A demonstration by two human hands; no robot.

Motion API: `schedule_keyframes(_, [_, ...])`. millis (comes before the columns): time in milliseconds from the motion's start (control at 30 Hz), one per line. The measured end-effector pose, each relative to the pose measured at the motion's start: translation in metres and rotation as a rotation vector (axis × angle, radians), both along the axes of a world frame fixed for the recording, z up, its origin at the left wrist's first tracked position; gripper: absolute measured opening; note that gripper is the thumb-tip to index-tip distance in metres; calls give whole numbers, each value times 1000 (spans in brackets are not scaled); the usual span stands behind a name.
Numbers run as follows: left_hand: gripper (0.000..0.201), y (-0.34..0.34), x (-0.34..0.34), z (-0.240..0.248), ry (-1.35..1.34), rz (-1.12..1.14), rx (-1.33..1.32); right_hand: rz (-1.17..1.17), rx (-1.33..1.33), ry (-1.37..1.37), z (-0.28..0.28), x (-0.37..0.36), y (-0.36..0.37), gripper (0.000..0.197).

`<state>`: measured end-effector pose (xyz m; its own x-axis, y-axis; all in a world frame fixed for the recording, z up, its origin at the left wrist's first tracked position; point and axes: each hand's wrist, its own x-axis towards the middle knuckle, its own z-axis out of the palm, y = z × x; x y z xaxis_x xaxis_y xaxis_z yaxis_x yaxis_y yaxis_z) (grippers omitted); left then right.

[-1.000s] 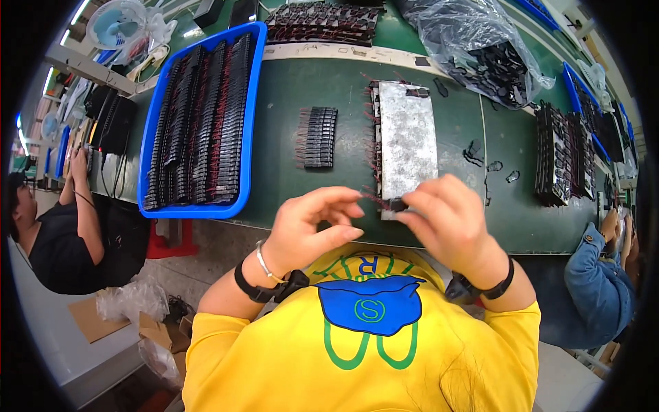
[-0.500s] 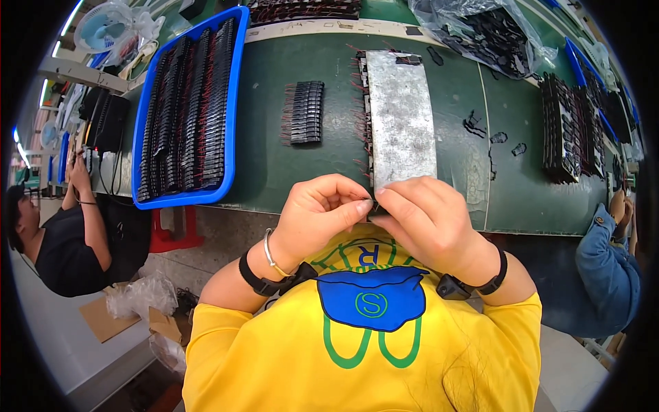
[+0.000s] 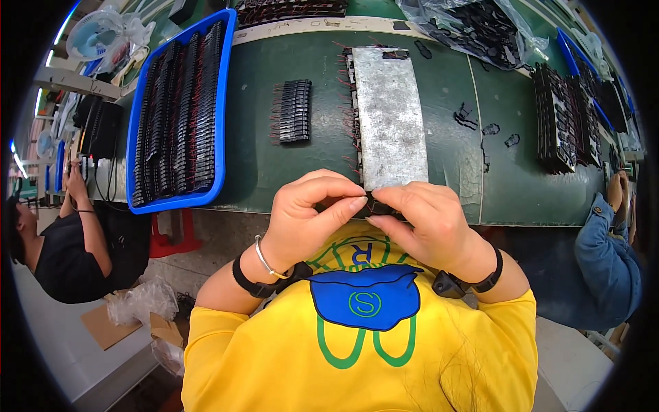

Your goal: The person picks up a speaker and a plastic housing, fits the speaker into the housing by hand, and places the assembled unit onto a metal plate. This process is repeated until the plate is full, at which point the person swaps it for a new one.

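Observation:
Close to my body at the table's front edge, my left hand (image 3: 312, 209) pinches a small black part (image 3: 375, 206) between thumb and fingertips. My right hand (image 3: 429, 216) meets it from the other side, its thumb and forefinger around the same part. A thin red wire seems to show there, but the fingers hide most of it. Just beyond my hands lies a long grey metal plate (image 3: 391, 117), with a row of black parts with red wires (image 3: 352, 110) along its left edge. Left of that, a small block of black parts with red wires (image 3: 295, 112) is lined up.
A blue tray (image 3: 221, 123) filled with rows of black wired parts stands to the left. Loose black pieces (image 3: 465, 117) lie right of the plate. Farther back is a plastic bag of black pieces (image 3: 480, 34). Stacked parts (image 3: 555, 120) and co-workers flank me.
My right thumb and forefinger have spread slightly apart around the small part. The whole view has shifted a little, moving the table things leftward in the picture.

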<state>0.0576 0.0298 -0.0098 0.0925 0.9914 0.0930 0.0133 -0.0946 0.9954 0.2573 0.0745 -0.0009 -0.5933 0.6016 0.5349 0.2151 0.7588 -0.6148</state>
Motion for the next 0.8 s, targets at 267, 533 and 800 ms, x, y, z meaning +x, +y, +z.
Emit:
schedule_keyframes(267, [22, 4, 1, 5, 476, -3, 554, 14, 20, 7, -3, 2, 2, 32])
schedule_keyframes(533, [19, 2, -3, 3, 368, 12, 539, 48, 101, 60, -1, 6, 2, 28])
schedule_keyframes(800, [13, -6, -1, 2, -200, -19, -188, 44, 224, 37, 3, 10, 4, 27])
